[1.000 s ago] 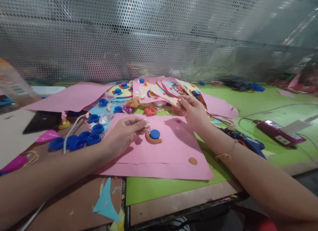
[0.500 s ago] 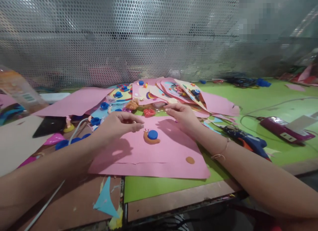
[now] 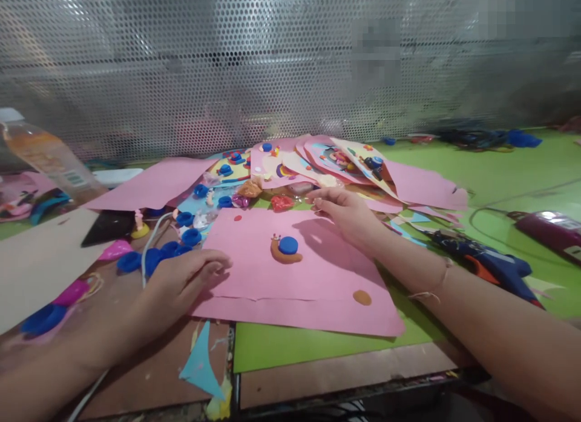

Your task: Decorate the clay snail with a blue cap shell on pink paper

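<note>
A sheet of pink paper (image 3: 254, 280) lies in front of me. On it is a clay snail with a brown body (image 3: 285, 258), a blue disc (image 3: 288, 245) as its shell and small dotted feelers. A flat brown clay disc (image 3: 362, 298) sits near the sheet's right corner, and a small red dot (image 3: 238, 218) near its far left edge. My left hand (image 3: 190, 283) hovers at the sheet's left edge, fingers curled together. Over the far edge, my right hand (image 3: 345, 213) pinches thumb and fingertips beside a bag of red clay (image 3: 282, 203); what either hand holds cannot be made out.
Finished paper pictures (image 3: 318, 161) are piled at the back before a perforated metal screen (image 3: 272, 65). Blue clay pieces (image 3: 170, 250) and a cable lie left, near a bottle (image 3: 54, 158). On the right are a blue glue gun (image 3: 490, 261) and a maroon device (image 3: 549, 231).
My left hand has drawn back left and toward me, away from the snail, uncovering the red dot. My right hand stays near the far edge. The view has turned slightly left.
</note>
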Available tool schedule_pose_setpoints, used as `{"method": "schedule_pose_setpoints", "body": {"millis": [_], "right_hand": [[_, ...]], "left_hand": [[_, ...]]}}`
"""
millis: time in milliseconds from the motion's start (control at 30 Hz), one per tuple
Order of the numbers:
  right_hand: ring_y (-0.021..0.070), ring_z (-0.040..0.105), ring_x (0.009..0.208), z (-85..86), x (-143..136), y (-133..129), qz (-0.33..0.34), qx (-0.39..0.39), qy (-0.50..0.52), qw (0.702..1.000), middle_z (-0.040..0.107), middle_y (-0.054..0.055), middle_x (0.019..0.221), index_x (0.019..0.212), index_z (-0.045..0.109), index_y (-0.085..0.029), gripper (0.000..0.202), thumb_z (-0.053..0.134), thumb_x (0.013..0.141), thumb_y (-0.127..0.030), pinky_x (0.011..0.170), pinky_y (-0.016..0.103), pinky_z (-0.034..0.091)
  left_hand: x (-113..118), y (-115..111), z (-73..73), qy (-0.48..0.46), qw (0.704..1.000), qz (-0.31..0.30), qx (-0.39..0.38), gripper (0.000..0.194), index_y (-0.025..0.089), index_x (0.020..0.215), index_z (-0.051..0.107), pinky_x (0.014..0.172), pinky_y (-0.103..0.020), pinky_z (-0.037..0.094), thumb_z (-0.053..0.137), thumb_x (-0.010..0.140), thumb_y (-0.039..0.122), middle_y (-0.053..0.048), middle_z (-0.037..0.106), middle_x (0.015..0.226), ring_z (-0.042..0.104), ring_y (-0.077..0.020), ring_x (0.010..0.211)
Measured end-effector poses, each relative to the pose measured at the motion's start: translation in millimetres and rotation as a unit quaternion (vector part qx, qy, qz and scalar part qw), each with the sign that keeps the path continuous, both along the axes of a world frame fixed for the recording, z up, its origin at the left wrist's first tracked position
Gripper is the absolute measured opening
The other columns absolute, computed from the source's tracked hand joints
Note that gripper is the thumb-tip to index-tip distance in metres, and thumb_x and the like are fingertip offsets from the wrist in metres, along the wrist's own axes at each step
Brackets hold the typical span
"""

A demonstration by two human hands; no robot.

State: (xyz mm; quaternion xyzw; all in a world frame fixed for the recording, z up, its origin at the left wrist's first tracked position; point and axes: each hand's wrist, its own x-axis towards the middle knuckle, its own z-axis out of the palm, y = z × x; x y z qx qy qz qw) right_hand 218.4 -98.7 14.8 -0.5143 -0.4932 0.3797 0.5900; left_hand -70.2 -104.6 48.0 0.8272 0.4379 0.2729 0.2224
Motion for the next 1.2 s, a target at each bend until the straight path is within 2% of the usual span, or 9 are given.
{"method": "schedule_pose_setpoints", "body": {"millis": [67,100,233,333,533,733,867,1000,1200], "right_hand": [[0.0091,0.053,0.064,-0.3,-0.1,0.3,0.001,-0.013,0.021,1.0,0.062,-0.001,0.071,0.076,0.067,-0.016,0.011,0.063,0.068,-0.022,0.069,0.028,0.043],[0.0088,0.052,0.063,-0.4,0.1,0.4,0.0,-0.016,0.025,1.0,0.062,-0.001,0.07,0.075,0.067,-0.016,0.01,0.064,0.067,-0.022,0.068,0.028,0.043],[0.008,0.053,0.062,-0.6,0.4,0.1,-0.002,-0.021,0.04,0.999,0.063,-0.002,0.068,0.07,0.068,-0.018,0.008,0.068,0.063,-0.021,0.067,0.026,0.044],[0.0075,0.053,0.061,-0.5,-0.6,-1.1,-0.008,-0.025,0.049,0.998,0.062,-0.002,0.067,0.068,0.069,-0.019,0.007,0.07,0.061,-0.02,0.066,0.025,0.045],[0.0073,0.054,0.063,-0.7,-1.7,-3.6,-0.021,-0.048,0.04,0.998,0.065,-0.001,0.072,0.068,0.07,-0.02,0.006,0.069,0.062,-0.02,0.064,0.023,0.046],[0.0084,0.055,0.065,-1.6,0.4,-5.4,-0.031,-0.055,0.014,0.998,0.066,0.0,0.077,0.068,0.068,-0.02,0.004,0.068,0.065,-0.021,0.064,0.024,0.047],[0.0077,0.055,0.066,-1.1,0.8,-6.4,-0.02,-0.063,0.017,0.998,0.066,0.0,0.079,0.069,0.069,-0.02,0.006,0.069,0.063,-0.021,0.064,0.022,0.046],[0.0062,0.052,0.062,0.6,0.4,-6.9,-0.029,-0.068,0.028,0.997,0.064,-0.001,0.074,0.066,0.068,-0.019,0.005,0.069,0.061,-0.019,0.061,0.021,0.044],[0.0082,0.053,0.062,1.5,1.0,-6.9,-0.025,-0.053,-0.025,0.998,0.064,0.0,0.075,0.068,0.067,-0.019,0.004,0.068,0.064,-0.021,0.061,0.025,0.046]], "left_hand": [[-8.2,4.4,-5.7,-0.005,0.999,-0.019,0.049,0.025,0.023,0.06,0.068,0.049,-0.02,0.049,0.057,0.079,0.037,-0.001,0.069,0.06,0.061,-0.0151,0.052],[-12.1,6.8,-8.4,-0.003,0.997,-0.039,0.071,0.026,0.023,0.06,0.067,0.051,-0.02,0.049,0.056,0.081,0.035,0.0,0.069,0.061,0.061,-0.0138,0.054],[-19.8,10.2,-13.5,-0.002,0.98,-0.12,0.159,0.015,0.022,0.082,0.071,0.065,-0.018,0.053,0.057,0.084,0.026,0.0,0.07,0.075,0.065,-0.0119,0.069],[-18.5,7.0,-11.0,0.049,0.97,-0.149,0.188,0.017,0.019,0.092,0.07,0.07,-0.019,0.054,0.055,0.086,0.024,-0.004,0.073,0.085,0.068,-0.0144,0.078],[-20.2,4.9,-11.2,0.103,0.965,-0.158,0.184,0.02,0.017,0.098,0.068,0.078,-0.021,0.054,0.051,0.089,0.025,-0.004,0.074,0.091,0.069,-0.0144,0.081],[-22.2,7.8,-15.5,0.071,0.957,-0.221,0.173,0.016,0.019,0.081,0.068,0.066,-0.018,0.05,0.055,0.088,0.023,-0.002,0.068,0.078,0.062,-0.0103,0.072],[-19.5,8.2,-12.3,0.079,0.96,-0.223,0.149,0.01,0.017,0.08,0.066,0.068,-0.02,0.05,0.058,0.085,0.018,-0.002,0.067,0.077,0.062,-0.0114,0.074],[-21.0,7.5,-12.8,0.09,0.949,-0.25,0.168,0.013,0.017,0.086,0.065,0.07,-0.023,0.049,0.054,0.084,0.011,-0.003,0.067,0.077,0.061,-0.0128,0.076],[-21.4,2.8,-13.3,0.097,0.952,-0.246,0.156,0.016,0.017,0.089,0.065,0.068,-0.022,0.048,0.05,0.086,0.012,-0.003,0.064,0.074,0.058,-0.0132,0.077]]}}
